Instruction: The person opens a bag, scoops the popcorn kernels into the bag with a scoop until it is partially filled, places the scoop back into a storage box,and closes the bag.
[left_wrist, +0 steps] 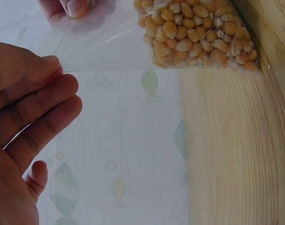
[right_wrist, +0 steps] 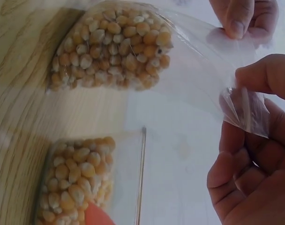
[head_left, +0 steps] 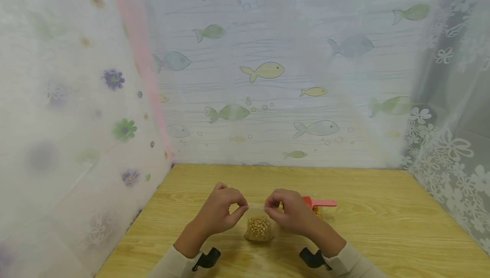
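A clear bag of corn kernels (head_left: 259, 227) stands near-centre on the wooden table (head_left: 383, 222), its mouth stretched left to right between the pinching left hand (head_left: 221, 213) and right hand (head_left: 292, 212), equally near.

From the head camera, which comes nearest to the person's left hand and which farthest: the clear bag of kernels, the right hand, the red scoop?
1. Clear bag of kernels: the left hand pinches its top edge.
2. Right hand: across the bag, pinching the other corner.
3. Red scoop: farthest, behind the right hand on the wooden table.
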`<action>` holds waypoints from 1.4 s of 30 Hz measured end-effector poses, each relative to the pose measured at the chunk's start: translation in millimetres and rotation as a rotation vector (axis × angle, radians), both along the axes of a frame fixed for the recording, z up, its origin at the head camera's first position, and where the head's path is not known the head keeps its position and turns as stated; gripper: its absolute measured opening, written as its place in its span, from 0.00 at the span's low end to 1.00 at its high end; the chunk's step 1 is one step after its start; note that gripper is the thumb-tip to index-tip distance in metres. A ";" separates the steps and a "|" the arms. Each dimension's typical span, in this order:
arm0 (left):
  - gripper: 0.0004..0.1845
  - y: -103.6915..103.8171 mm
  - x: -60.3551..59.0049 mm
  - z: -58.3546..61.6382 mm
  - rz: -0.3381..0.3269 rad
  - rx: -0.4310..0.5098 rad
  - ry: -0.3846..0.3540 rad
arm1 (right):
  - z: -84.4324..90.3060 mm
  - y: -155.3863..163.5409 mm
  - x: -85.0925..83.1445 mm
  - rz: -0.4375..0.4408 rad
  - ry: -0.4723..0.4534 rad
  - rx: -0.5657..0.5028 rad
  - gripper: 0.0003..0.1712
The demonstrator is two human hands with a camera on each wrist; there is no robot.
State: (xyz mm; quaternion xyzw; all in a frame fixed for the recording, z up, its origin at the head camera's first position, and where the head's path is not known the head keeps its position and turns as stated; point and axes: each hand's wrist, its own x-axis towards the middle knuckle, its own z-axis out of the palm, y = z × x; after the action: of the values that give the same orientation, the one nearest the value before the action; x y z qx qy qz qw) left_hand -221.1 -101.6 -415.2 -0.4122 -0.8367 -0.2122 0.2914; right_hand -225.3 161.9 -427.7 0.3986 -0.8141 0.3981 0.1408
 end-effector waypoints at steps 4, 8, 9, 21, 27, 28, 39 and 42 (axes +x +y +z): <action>0.06 0.3 0.8 0.9 0.003 -0.003 -0.012 | 1.1 4.6 1.3 -0.009 -0.003 0.014 0.08; 0.07 0.5 0.0 -0.2 -0.005 0.012 0.002 | 1.7 9.8 0.7 -0.006 -0.028 0.035 0.07; 0.08 0.7 -0.1 -0.5 -0.007 0.015 0.006 | 1.7 11.4 0.5 -0.004 -0.036 0.040 0.07; 0.08 0.4 1.2 -2.2 -0.009 0.017 0.016 | 8.2 25.4 3.6 0.019 -0.046 0.103 0.08; 0.09 -0.5 1.6 -2.5 -0.003 0.020 0.011 | 11.7 28.3 3.4 0.003 -0.048 0.147 0.11; 0.09 -0.6 1.5 -2.6 -0.002 0.019 0.011 | 12.4 28.8 3.3 -0.001 -0.047 0.159 0.12; 0.07 -3.6 -1.1 -1.6 -0.005 0.016 0.023 | 17.8 33.2 2.2 -0.010 0.003 0.232 0.09; 0.07 -5.4 -1.6 0.1 0.001 0.013 0.022 | 18.7 32.8 2.2 -0.008 0.044 0.215 0.10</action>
State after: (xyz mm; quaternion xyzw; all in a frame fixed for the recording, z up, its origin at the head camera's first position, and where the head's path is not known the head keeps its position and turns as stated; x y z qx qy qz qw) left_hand -222.7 -106.9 -415.1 -0.4123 -0.8323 -0.2131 0.3032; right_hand -223.1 194.6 -409.0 0.4167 -0.8505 0.2990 0.1166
